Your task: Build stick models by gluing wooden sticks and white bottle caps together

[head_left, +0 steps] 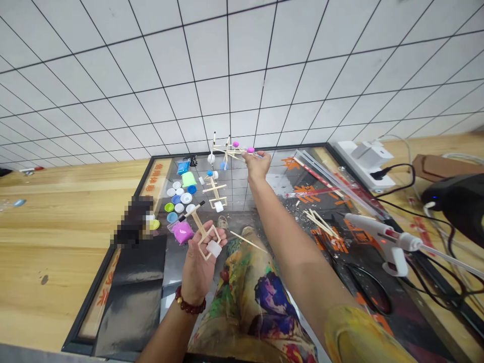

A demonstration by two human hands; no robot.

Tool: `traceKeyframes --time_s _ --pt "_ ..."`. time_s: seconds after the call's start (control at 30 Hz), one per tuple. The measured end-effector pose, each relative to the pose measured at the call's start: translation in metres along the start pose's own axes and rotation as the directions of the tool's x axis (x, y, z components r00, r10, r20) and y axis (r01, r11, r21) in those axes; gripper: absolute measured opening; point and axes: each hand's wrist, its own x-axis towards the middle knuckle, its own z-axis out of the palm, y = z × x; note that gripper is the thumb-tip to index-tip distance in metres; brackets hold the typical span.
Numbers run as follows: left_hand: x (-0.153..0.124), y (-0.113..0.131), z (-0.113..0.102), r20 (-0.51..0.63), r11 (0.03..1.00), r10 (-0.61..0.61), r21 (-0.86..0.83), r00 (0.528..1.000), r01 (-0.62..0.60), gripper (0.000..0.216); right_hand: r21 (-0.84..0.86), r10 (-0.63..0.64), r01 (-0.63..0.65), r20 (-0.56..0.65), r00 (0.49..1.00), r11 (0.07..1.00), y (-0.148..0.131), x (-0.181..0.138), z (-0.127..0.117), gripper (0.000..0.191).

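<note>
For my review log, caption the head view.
Left hand holds a stick frame; right hand is at a stick model with pink balls.

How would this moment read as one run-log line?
left hand: holding stick frame | right hand: at pink-balled stick piece | glue gun: right side

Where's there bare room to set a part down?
Best: the near-left wooden tabletop, outside the black frame. Next: the black sheet, between that frame and the left forearm. It's crowded beyond the left hand, among plastic caps, and on the right, with loose sticks and a glue gun.
</note>
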Motion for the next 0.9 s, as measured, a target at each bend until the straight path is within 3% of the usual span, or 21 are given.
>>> traceKeyframes --time_s 0.33,0.4,0.47,0.53,0.67,0.77,0.9 --pt "0.004 0.0 0.0 -0.019 1.0 0.023 -0.015 1.0 -0.023 0.069 -0.01 0.056 -0.056 0.014 0.998 0.998 -0.012 -0.011 -0.002 0.056" --pt "0.004 0.0 0.002 -0.011 0.999 0.026 -0.03 1.0 -0.026 0.068 -0.029 0.039 -0.038 0.053 0.998 0.999 -0.021 -0.018 -0.008 0.049" --pt "0.003 0.001 0.004 0.002 0.999 0.014 -0.049 1.0 -0.014 0.066 -0.071 -0.048 0.059 0.147 0.988 0.996 -0.034 -0.031 -0.02 0.031" --pt "0.002 0.002 0.006 0.023 0.998 0.006 -0.062 1.0 -0.005 0.065 -0.117 -0.171 0.212 0.289 0.942 0.97 -0.052 -0.051 -0.041 0.012" --pt "0.0 0.0 0.008 0.098 0.999 0.025 -0.044 0.995 -0.021 0.061 -0.201 -0.361 0.5 0.477 0.801 0.842 -0.098 -0.117 -0.102 0.007" --pt "-0.001 -0.007 0.008 0.167 0.999 -0.009 -0.036 0.986 0.015 0.061 -0.175 -0.484 0.638 0.513 0.709 0.75 -0.119 -0.176 -0.148 0.006" --pt "-0.001 -0.02 0.009 0.259 0.997 -0.082 0.029 0.962 0.077 0.068 -0.119 -0.571 0.706 0.502 0.65 0.699 -0.11 -0.225 -0.187 0.011"
